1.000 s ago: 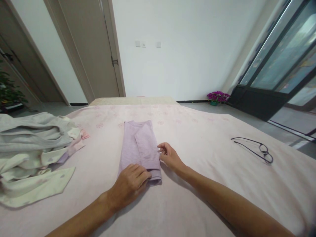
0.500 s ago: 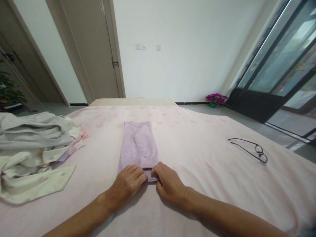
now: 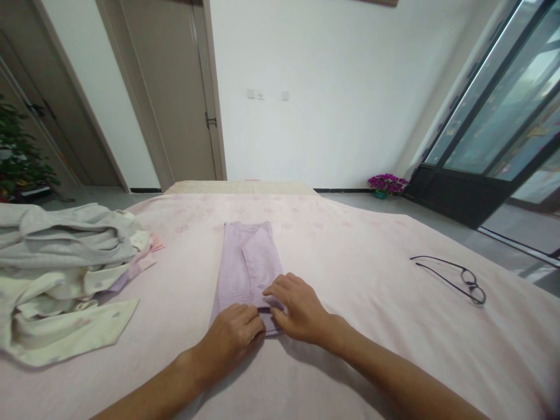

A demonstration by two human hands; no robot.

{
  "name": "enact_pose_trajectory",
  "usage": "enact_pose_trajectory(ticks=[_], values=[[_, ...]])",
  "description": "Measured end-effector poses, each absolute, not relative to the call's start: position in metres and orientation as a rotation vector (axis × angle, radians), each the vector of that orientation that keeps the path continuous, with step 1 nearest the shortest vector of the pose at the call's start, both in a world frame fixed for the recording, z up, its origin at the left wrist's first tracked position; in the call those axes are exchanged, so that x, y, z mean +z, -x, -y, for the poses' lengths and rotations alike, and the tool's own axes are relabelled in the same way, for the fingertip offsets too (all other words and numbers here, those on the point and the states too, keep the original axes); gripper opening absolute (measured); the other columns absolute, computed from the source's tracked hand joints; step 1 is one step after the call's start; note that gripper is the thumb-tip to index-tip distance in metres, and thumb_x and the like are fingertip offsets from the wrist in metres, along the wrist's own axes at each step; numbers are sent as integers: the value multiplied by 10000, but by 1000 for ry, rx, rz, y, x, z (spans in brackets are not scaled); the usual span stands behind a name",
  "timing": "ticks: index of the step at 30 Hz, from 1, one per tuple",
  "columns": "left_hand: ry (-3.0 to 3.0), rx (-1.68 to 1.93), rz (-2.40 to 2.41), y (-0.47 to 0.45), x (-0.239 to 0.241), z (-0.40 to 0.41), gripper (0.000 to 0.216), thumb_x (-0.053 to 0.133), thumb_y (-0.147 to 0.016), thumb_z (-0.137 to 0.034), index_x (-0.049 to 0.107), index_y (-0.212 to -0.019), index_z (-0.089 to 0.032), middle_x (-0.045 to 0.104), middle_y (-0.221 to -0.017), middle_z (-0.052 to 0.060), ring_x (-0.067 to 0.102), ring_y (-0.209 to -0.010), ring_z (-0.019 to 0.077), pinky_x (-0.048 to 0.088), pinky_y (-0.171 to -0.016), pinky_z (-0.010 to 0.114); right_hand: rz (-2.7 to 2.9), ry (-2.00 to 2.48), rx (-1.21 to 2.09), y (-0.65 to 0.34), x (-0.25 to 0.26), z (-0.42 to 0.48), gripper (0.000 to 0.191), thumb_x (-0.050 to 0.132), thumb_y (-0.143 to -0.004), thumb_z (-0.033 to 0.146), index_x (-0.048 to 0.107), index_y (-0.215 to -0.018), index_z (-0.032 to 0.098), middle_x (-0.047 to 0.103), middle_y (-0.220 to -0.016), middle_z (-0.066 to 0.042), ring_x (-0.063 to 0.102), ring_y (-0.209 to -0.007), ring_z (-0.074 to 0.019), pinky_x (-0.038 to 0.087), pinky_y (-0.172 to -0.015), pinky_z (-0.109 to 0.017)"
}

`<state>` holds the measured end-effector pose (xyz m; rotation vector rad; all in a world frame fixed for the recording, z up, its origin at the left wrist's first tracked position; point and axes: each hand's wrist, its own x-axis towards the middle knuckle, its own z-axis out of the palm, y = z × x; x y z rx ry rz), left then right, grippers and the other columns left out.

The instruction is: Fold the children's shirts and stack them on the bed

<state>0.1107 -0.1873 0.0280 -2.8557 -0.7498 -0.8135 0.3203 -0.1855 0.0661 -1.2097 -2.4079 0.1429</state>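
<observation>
A lilac striped garment (image 3: 247, 262) lies folded into a narrow strip on the pink bed sheet (image 3: 350, 262), running away from me. My left hand (image 3: 231, 338) rests curled on its near left corner, fingers closed on the hem. My right hand (image 3: 295, 309) lies on the near right corner, fingers pressing and pinching the fabric edge beside the left hand. Both hands touch the garment's near end, close together.
A heap of grey, cream and pink clothes (image 3: 61, 268) fills the bed's left side. Black-framed glasses (image 3: 459, 274) lie on the sheet at right. A door (image 3: 175, 93), potted purple flowers (image 3: 387, 184) and glass doors (image 3: 494, 111) stand beyond the bed.
My right hand came from the garment's right edge down to its near end next to the left hand, then slid up onto the fabric. The view tilted slightly.
</observation>
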Motion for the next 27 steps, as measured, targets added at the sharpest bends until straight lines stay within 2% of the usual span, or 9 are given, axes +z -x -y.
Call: enact_pose_trajectory(ticks=[3,7,12,16,19,21,24,27], values=[[2833,-792,721,-110,28,189,230,460,-954,-169,574,-754,-183,586,-714,20,531,-636,154,406,-592,288,2608,1205,30,-309,67,176,221,600,-788,256,626,-1003,216,628,-949,-58,530,-873,-214,386,-752,-315],[2831,-765,714,-109,30,191,202,476,-946,-160,581,-775,-187,585,-718,19,530,-636,161,409,-586,293,2636,1261,-30,-302,62,164,127,568,-821,195,655,-913,203,638,-883,-59,550,-808,-188,378,-712,-295],[2838,-786,706,-110,31,190,172,502,-922,-151,583,-776,-193,582,-706,18,540,-645,170,422,-591,302,2374,1317,137,-300,66,161,198,541,-842,161,684,-962,226,667,-906,-28,590,-871,-160,398,-753,-254],[2804,-883,692,-110,31,191,142,516,-911,-170,586,-791,-197,591,-709,22,548,-652,170,429,-597,309,2413,1255,321,-299,75,162,146,596,-868,313,720,-909,249,696,-843,2,611,-776,-148,400,-690,-245],[2772,-981,702,-109,37,192,121,520,-906,-160,593,-818,-200,591,-703,20,546,-677,172,438,-628,318,2334,1300,330,-301,77,153,217,529,-927,314,718,-858,234,696,-819,-4,613,-762,-142,414,-706,-249],[2744,-1045,743,-109,42,193,113,513,-905,-145,613,-915,-198,628,-795,41,570,-770,187,467,-706,342,2238,1318,265,-303,76,142,238,481,-952,274,710,-915,226,701,-888,-24,621,-858,-157,434,-796,-271],[2754,-1017,876,-114,45,191,210,532,-891,-162,604,-1086,-192,646,-1019,90,572,-980,240,479,-859,418,2167,1311,177,-304,71,116,272,466,-957,269,651,-1148,211,672,-1127,-73,591,-1065,-188,426,-950,-327],[2853,-871,1014,-120,39,188,187,573,-882,-204,613,-1065,-204,640,-1004,78,572,-952,243,498,-847,425,2228,1289,101,-302,63,85,391,456,-967,311,541,-1325,179,534,-1385,-128,470,-1284,-224,350,-1080,-382]])
